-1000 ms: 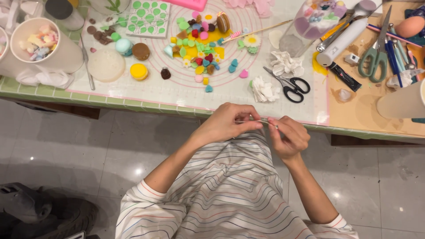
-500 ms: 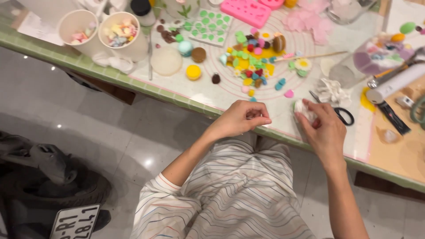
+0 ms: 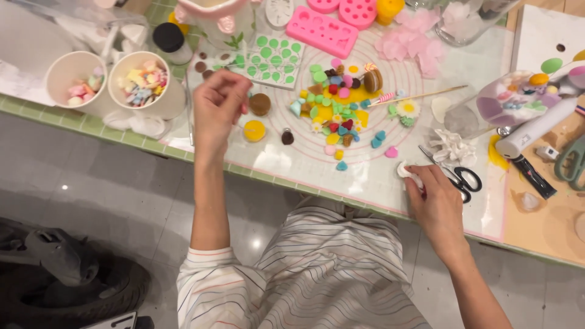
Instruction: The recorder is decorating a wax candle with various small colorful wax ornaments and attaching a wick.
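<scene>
My left hand (image 3: 218, 109) hovers over the left part of the clear work mat (image 3: 304, 164), fingers curled loosely together, close to a brown clay ball (image 3: 260, 104) and a yellow clay disc (image 3: 254, 130). Whether it pinches anything I cannot tell. My right hand (image 3: 434, 204) rests at the table's near edge and pinches a small white clay piece (image 3: 405, 170). Black-handled scissors (image 3: 457, 175) lie just right of it. A cluster of small coloured clay shapes (image 3: 338, 106) sits in the mat's middle.
Two paper cups (image 3: 146, 85) of small pastel pieces stand at the left. Pink silicone moulds (image 3: 323, 30) and a green-dotted sheet (image 3: 274, 58) lie at the back. A white crumpled clay flower (image 3: 450, 146), a white tube (image 3: 533, 129) and green scissors (image 3: 573, 161) lie at the right.
My hands were together in front of me; they have parted. The left hand rose over the mat's left side, and the right hand set down at the table edge with the white piece.
</scene>
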